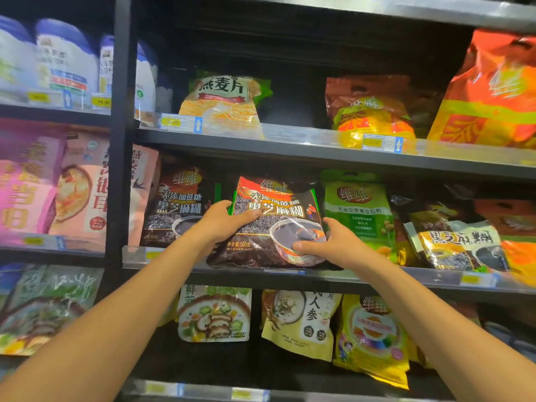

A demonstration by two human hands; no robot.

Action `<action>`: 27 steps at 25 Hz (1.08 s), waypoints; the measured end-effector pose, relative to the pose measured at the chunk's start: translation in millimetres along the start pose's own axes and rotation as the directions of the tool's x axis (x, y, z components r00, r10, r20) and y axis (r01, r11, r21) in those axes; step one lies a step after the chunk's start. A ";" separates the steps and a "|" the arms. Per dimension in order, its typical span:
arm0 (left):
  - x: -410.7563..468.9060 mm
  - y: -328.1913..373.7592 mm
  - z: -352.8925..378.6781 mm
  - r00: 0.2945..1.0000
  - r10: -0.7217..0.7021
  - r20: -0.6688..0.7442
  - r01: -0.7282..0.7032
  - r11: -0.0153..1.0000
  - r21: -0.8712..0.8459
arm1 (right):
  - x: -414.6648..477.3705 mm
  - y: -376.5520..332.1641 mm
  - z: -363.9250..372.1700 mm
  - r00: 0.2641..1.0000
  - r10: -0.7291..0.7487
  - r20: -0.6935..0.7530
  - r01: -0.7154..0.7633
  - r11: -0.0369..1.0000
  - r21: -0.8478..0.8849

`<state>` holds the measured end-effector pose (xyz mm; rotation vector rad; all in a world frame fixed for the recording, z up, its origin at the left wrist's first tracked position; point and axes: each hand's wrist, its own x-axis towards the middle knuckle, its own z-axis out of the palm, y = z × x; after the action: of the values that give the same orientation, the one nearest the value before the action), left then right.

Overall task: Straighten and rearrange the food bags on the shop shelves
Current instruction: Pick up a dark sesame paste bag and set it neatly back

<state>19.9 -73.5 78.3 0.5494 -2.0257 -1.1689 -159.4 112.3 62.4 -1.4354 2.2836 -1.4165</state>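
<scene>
I have both hands on the black sesame paste bag (275,224), which stands on the middle shelf (362,281) with its bottom edge at the shelf's front lip. My left hand (223,220) clasps the bag's left edge, thumb laid across the front face and the remaining fingers hidden behind the bag. My right hand (330,242) grips the lower right corner, thumb pressed on the printed bowl, the other fingers wrapped round the side. The bag leans back slightly, its top tilted left.

Positions relative to the held bag:
- Directly left, touching or nearly so: a second black sesame paste bag (177,207) of the same design.
- Directly right: a green soybean milk powder bag (359,213), partly covered by my right hand.
- Further right: a slumped black-and-yellow sesame bag (452,242).
- Above, on the upper shelf (290,146): an oatmeal bag (226,100).
- Below, on the lower shelf: a ginseng cereal bag (301,320).
</scene>
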 end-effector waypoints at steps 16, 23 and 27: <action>-195.3 -65.5 55.4 0.997 0.025 -0.070 -0.037 0.982 -0.183 | -178.1 73.3 49.5 0.995 0.086 0.048 -0.098 0.902 0.420; -271.4 -100.0 40.7 0.991 -0.131 -0.020 0.124 0.966 -0.226 | -243.7 92.3 96.7 0.986 0.160 -0.038 -0.122 0.866 0.486; -295.5 -116.3 17.2 0.973 -0.182 0.142 0.201 0.970 -0.136 | -253.3 80.2 106.4 0.988 0.147 -0.041 -0.105 0.849 0.518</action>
<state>199.2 74.2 -139.0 0.6195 -2.0049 -1.4940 -18.4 242.8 -149.7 -1.0560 1.7822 -1.8772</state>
